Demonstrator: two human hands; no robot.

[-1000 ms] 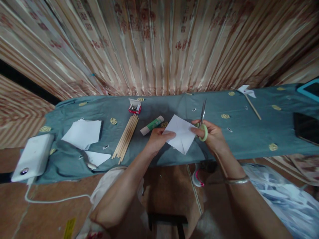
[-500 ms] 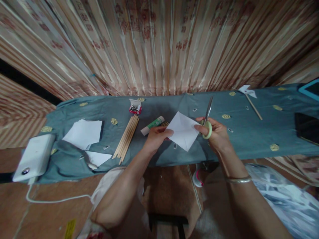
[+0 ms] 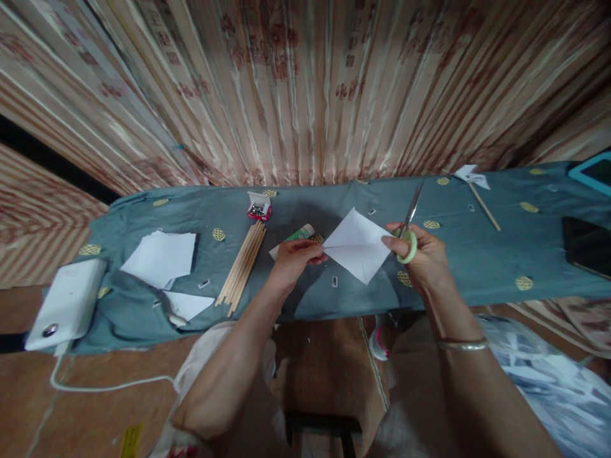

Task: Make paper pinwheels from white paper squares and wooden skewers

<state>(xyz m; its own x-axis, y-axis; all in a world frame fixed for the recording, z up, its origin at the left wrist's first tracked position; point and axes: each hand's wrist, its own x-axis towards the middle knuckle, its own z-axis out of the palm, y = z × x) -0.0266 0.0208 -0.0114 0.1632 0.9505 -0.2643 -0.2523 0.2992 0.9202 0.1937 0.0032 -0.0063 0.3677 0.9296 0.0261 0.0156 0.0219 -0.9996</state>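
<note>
A white paper square [image 3: 356, 245], creased across its middle, is held low over the desk [image 3: 477, 261], just right of the glue stick [image 3: 300, 233]. Its left corner is pinched by the closed left hand [image 3: 292, 257], directly in front of the glue stick. The right hand [image 3: 422, 257], farther right of the glue stick beyond the paper, is curled shut around the green handle of the scissors [image 3: 410, 219], and one fingertip is laid on the square's right corner.

With the sheet supported at only two opposite corners, it could sag, twist or slip from the light pinch. The fingertip shared between handle and paper could let the scissors tilt towards the sheet.

Part of the glue stick is covered by the left hand. Whether the paper touches the desk cannot be told. The blades are thin and blurred, seemingly closed.
</note>
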